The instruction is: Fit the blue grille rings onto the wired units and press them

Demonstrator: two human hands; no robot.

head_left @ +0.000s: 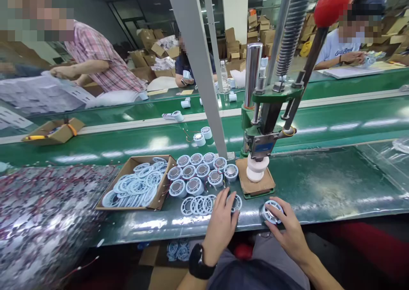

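Observation:
My left hand (pixel 221 222), with a black watch on its wrist, rests on the green bench, its fingers on a round ringed disc (pixel 237 203) at the end of a row of similar discs (pixel 198 205). My right hand (pixel 287 228) holds a round white-rimmed part (pixel 271 211) at the bench's front edge. Behind them stands a hand press (pixel 265 128) with a white round die (pixel 256 169) on a brown base plate (pixel 255 187). A group of white cylindrical parts with metal tops (pixel 200 173) sits left of the press.
A cardboard box of white rings (pixel 137 183) lies at left, beside a heap of wired parts in plastic (pixel 38 222). A grey post (pixel 200 68) rises behind the parts. Green conveyor (pixel 335 124) runs across. Other people work at the far side, among cartons.

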